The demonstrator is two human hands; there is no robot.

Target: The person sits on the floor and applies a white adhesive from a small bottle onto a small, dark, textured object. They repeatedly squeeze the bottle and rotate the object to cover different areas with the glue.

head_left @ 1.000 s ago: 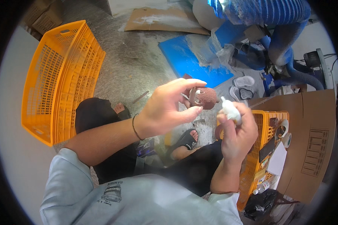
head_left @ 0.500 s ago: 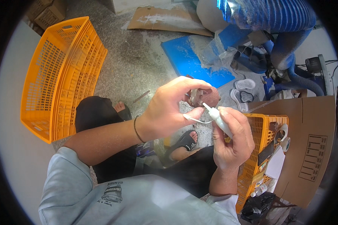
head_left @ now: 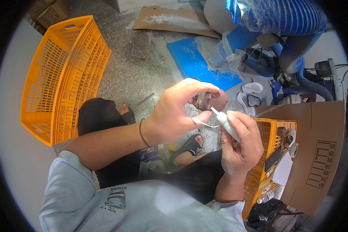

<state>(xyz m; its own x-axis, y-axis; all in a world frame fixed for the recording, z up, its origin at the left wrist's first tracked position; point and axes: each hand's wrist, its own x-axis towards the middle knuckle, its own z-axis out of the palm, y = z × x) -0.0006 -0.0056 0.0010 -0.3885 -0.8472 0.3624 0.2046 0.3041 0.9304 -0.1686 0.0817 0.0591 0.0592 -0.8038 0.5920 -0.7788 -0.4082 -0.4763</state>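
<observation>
Between the thumb and fingers of my left hand (head_left: 174, 110) is a small reddish-brown rounded piece (head_left: 218, 100) with a rough, grainy surface and a paler, shiny hollow side. What kind of thing it is, I cannot make out. My right hand (head_left: 241, 141) grips a small white glue bottle (head_left: 227, 124) with a narrow nozzle pointing up and left. The nozzle tip is at the lower edge of the brown piece, close to my left thumb; whether it touches is unclear. A white cap (head_left: 196, 120) hangs off the bottle on a thin strap below that thumb.
Stacked yellow crates (head_left: 62, 85) stand at left. Another yellow crate (head_left: 255, 174) at right bears tape rolls, a dark flat object and paper, beside a large cardboard box (head_left: 317, 154). Ahead lie a blue board (head_left: 193, 58), cardboard (head_left: 174, 21), a blue hose (head_left: 282, 15) and shoe soles (head_left: 252, 87).
The glue bottle and my right hand have shifted slightly right and down. The brown piece has turned a little, showing more of its hollow side.
</observation>
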